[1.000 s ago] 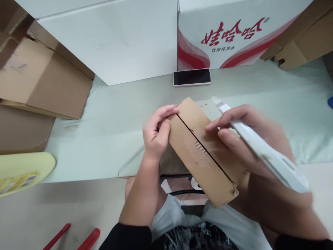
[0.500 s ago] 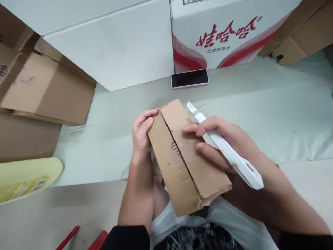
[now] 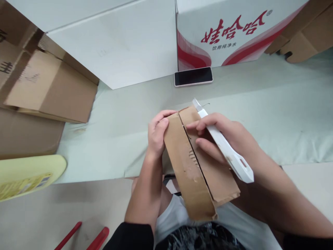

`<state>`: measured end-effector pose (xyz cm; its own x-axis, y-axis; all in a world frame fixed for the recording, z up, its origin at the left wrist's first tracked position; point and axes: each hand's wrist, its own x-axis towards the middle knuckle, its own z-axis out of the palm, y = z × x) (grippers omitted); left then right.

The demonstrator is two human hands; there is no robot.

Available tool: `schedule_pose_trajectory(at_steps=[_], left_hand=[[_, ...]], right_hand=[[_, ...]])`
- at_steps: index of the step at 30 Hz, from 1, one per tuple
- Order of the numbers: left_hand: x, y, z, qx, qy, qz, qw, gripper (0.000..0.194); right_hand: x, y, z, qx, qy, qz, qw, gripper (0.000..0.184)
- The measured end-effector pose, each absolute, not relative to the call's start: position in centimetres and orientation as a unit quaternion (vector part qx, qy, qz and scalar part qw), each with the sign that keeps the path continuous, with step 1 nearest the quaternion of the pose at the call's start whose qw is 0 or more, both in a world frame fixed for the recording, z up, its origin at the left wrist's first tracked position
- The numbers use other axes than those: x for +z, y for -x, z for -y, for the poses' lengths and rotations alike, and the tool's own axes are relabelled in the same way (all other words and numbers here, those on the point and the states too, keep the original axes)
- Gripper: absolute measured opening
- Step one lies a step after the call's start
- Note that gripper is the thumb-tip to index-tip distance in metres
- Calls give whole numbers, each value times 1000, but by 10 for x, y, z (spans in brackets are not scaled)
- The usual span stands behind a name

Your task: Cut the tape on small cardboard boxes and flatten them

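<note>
A: Where do we have the carton, and how well is it held?

B: We have the brown carton (image 3: 179, 156) slanting from the edge of the cloth-covered table (image 3: 260, 107) back over our lap (image 3: 171, 213). Our left hand (image 3: 156, 135) pinches its far left corner, thumb on the top face, fingers around the end.

A: And our right hand?

B: Our right hand (image 3: 235, 133) is closed around the white knife (image 3: 225, 147), handle slanting across it, while one fingertip reaches over the carton beside the dark seam (image 3: 195, 154). Whether that fingertip presses or only hovers, we cannot tell.

A: What worries us most?

B: The bare blade (image 3: 197, 105). It juts out near the carton's far end, and our left fingers sit on that same end. If our grip turns and the tip swings left, it could nick them.

A: Could the carton slip?

B: We think so. We pinch one corner only, and see no sure support under the near end, so a hard push there might twist it down.

A: And the contents?

B: They are hidden from us. A blade run too deep along the seam could score whatever lies beneath.
</note>
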<state>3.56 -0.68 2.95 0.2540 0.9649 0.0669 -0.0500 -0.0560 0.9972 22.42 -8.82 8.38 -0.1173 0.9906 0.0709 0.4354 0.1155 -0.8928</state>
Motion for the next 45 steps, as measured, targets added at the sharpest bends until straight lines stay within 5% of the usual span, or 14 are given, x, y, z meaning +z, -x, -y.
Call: schedule_pose_trajectory(at_steps=[23,35,41,45], left_hand=[[26,-35,1,453,-516,-394,611,30],[32,-31,5,462,-510,-428,586,27],[27,-26,-4,513,-453,-518,514,28],[24,-14,-9,547,-435,-510,501,28]], right_hand=[[63,-210,78,325,490,701,403,15],[65,-197,75,342,502,624,492,10],[51,-194,64,365,429,593,576,22],[52,-176,72,341,523,549,556,33]])
